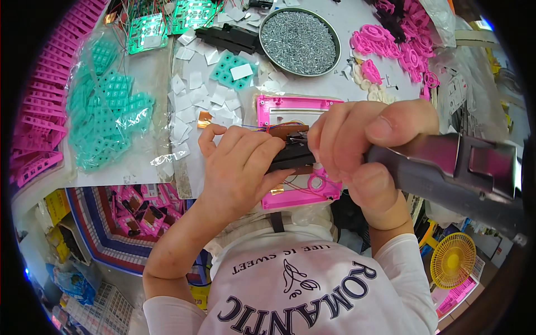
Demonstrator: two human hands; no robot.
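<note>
On the table before me lies a pink plastic frame with thin wires across it. Over its middle, my left hand grips a black plastic part between thumb and fingers. A brown board shows just beyond that part. My right hand is wrapped round a dark grey electric screwdriver, whose body slants out to the right and whose tip is hidden by the fingers. These fingers are close to the right end of the black part; whether they touch it I cannot tell.
A round metal tray of screws stands at the back. Black parts, green circuit boards and white pads lie left of it. Teal rubber keypads sit at left, pink parts at far right. A striped bin stands below.
</note>
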